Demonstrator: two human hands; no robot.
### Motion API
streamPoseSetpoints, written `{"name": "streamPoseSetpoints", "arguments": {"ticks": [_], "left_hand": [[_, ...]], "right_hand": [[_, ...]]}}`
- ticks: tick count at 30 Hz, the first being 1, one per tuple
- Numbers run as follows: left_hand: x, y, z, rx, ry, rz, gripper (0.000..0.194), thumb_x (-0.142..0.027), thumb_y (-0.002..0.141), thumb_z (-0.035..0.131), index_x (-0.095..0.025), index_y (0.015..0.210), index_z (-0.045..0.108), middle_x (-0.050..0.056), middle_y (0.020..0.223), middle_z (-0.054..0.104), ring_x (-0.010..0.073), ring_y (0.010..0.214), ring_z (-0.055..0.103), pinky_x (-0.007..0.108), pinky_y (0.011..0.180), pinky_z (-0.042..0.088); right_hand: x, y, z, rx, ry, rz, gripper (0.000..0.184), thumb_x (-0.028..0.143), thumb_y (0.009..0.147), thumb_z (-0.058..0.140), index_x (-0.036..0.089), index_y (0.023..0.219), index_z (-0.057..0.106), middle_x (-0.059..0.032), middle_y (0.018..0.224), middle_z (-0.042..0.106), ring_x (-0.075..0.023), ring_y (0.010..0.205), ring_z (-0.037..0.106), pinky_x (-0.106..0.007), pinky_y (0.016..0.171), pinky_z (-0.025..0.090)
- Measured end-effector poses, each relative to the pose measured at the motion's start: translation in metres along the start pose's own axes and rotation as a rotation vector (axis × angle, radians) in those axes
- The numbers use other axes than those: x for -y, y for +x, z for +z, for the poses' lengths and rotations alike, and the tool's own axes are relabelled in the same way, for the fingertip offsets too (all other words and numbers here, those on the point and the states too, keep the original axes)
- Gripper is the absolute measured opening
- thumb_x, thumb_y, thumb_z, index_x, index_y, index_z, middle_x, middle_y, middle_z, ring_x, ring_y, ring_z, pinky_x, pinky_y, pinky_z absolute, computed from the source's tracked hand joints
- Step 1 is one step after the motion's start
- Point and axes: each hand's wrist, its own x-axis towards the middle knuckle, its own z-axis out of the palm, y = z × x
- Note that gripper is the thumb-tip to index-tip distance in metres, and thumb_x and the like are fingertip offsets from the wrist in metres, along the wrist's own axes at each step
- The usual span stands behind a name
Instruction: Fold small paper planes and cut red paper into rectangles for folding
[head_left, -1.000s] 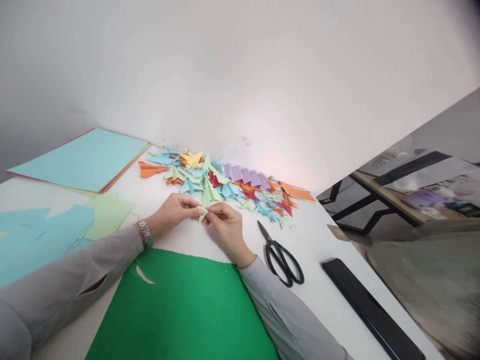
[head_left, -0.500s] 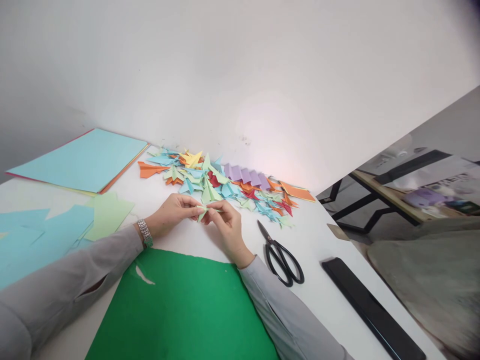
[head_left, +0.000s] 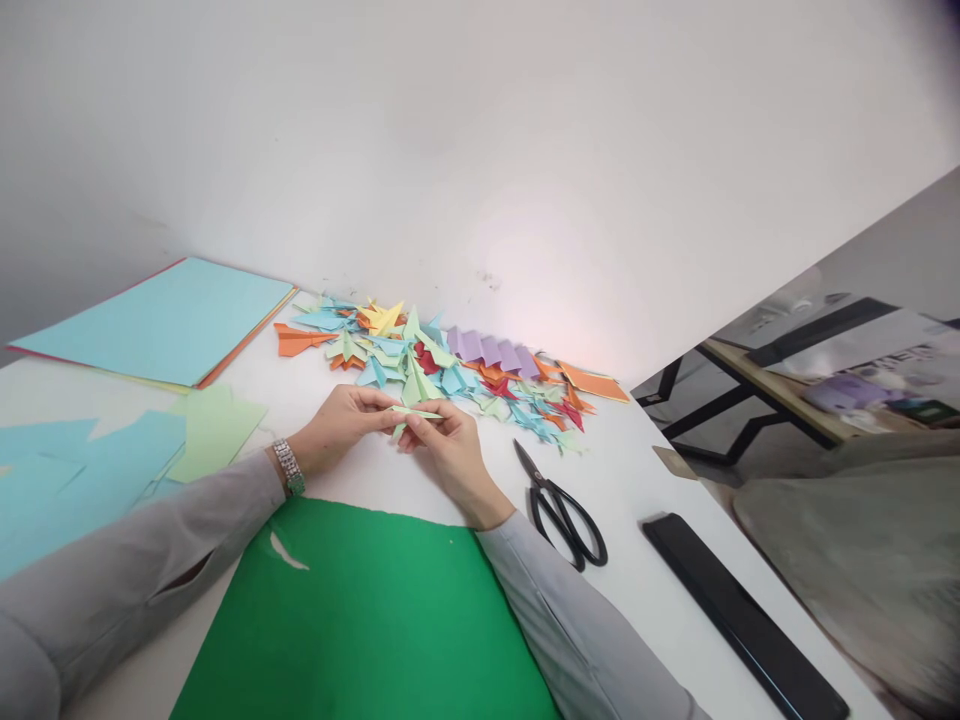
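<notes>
Between my two hands is a small light green folded paper (head_left: 411, 411), pinched from both sides above the white table. My left hand (head_left: 339, 428), with a metal watch (head_left: 289, 467) at its wrist, grips the left end. My right hand (head_left: 453, 452) holds the right end, thumb on top. Part of the paper is hidden by the fingers. Just beyond lies a heap of folded paper planes (head_left: 417, 382) in green, blue, orange, red and yellow. A green sheet (head_left: 367, 620) lies below my forearms, with a pale torn mark near its upper left.
Black-handled scissors (head_left: 559, 507) lie right of my right hand, and a long black case (head_left: 742, 610) farther right. Stacked coloured sheets (head_left: 165, 320) sit back left; cut blue paper pieces (head_left: 97, 480) lie nearer. Purple folded paper (head_left: 491, 352) and orange paper (head_left: 592, 382) are by the wall.
The light green paper has tilted in my fingers and now shows a flatter, longer edge. My hands have shifted only slightly; everything else stays in place.
</notes>
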Motion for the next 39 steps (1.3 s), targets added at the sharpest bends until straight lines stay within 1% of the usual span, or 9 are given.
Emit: {"name": "streamPoseSetpoints", "arguments": {"ticks": [4, 7, 15, 22, 29, 34, 36, 39], "left_hand": [[0.0004, 0.0004, -0.0004, 0.010, -0.019, 0.018, 0.030, -0.038, 0.057, 0.083, -0.012, 0.070, 0.074, 0.002, 0.062, 0.067, 0.0112, 0.060, 0.055, 0.026, 0.061, 0.047], [0.0014, 0.0006, -0.0014, 0.013, -0.013, 0.030, 0.028, -0.037, 0.058, 0.083, -0.013, 0.069, 0.075, 0.002, 0.062, 0.067, 0.0108, 0.060, 0.054, 0.025, 0.060, 0.046], [0.0025, 0.0016, -0.0025, 0.038, -0.009, 0.052, 0.024, -0.036, 0.060, 0.082, -0.013, 0.067, 0.074, 0.002, 0.061, 0.066, 0.0109, 0.059, 0.053, 0.025, 0.060, 0.045], [0.0008, -0.0001, -0.0004, 0.037, -0.011, 0.027, 0.025, -0.036, 0.060, 0.082, -0.014, 0.068, 0.074, 0.002, 0.062, 0.067, 0.0111, 0.060, 0.055, 0.024, 0.061, 0.045], [0.0033, -0.0004, -0.0014, -0.001, 0.045, 0.014, 0.024, -0.034, 0.060, 0.083, -0.015, 0.072, 0.075, 0.001, 0.063, 0.068, 0.0103, 0.061, 0.055, 0.022, 0.061, 0.045], [0.0035, 0.0007, -0.0014, -0.005, 0.039, 0.006, 0.027, -0.032, 0.055, 0.085, -0.014, 0.073, 0.075, 0.002, 0.066, 0.069, 0.0118, 0.063, 0.057, 0.023, 0.062, 0.046], [0.0031, 0.0005, -0.0012, -0.001, 0.033, 0.012, 0.028, -0.033, 0.055, 0.085, -0.014, 0.072, 0.074, 0.002, 0.067, 0.070, 0.0127, 0.064, 0.057, 0.025, 0.063, 0.047], [0.0028, 0.0001, -0.0015, 0.014, 0.045, 0.038, 0.028, -0.038, 0.058, 0.083, -0.014, 0.070, 0.074, 0.002, 0.065, 0.068, 0.0130, 0.063, 0.057, 0.026, 0.063, 0.047]], "right_hand": [[0.0007, 0.0015, 0.0000, -0.014, 0.009, 0.013, 0.032, 0.042, 0.065, 0.080, 0.017, 0.080, 0.066, 0.0006, 0.055, 0.070, -0.0131, 0.050, 0.064, -0.025, 0.051, 0.052], [-0.0002, 0.0021, -0.0002, -0.028, 0.006, 0.008, 0.031, 0.040, 0.065, 0.081, 0.017, 0.078, 0.066, 0.0007, 0.054, 0.069, -0.0126, 0.049, 0.063, -0.025, 0.051, 0.052], [-0.0019, 0.0015, 0.0008, -0.024, 0.016, 0.007, 0.027, 0.038, 0.066, 0.081, 0.018, 0.075, 0.065, 0.0010, 0.055, 0.069, -0.0120, 0.050, 0.063, -0.024, 0.051, 0.052], [-0.0010, 0.0011, 0.0003, -0.023, 0.015, 0.006, 0.027, 0.038, 0.067, 0.080, 0.019, 0.077, 0.065, 0.0011, 0.056, 0.069, -0.0129, 0.051, 0.063, -0.026, 0.053, 0.052], [-0.0017, 0.0014, 0.0005, -0.024, -0.018, -0.004, 0.028, 0.040, 0.067, 0.080, 0.019, 0.077, 0.065, 0.0014, 0.055, 0.068, -0.0129, 0.049, 0.062, -0.026, 0.052, 0.052], [-0.0008, 0.0006, 0.0020, -0.036, -0.003, -0.009, 0.028, 0.040, 0.066, 0.080, 0.019, 0.077, 0.066, 0.0011, 0.055, 0.069, -0.0124, 0.049, 0.062, -0.026, 0.052, 0.051], [-0.0004, 0.0003, 0.0022, -0.042, -0.004, -0.010, 0.029, 0.040, 0.065, 0.080, 0.019, 0.077, 0.066, 0.0014, 0.054, 0.069, -0.0125, 0.049, 0.062, -0.026, 0.052, 0.051], [0.0001, 0.0000, 0.0020, -0.049, -0.016, -0.014, 0.028, 0.040, 0.066, 0.080, 0.019, 0.077, 0.065, 0.0016, 0.054, 0.068, -0.0127, 0.049, 0.062, -0.027, 0.052, 0.052]]}}
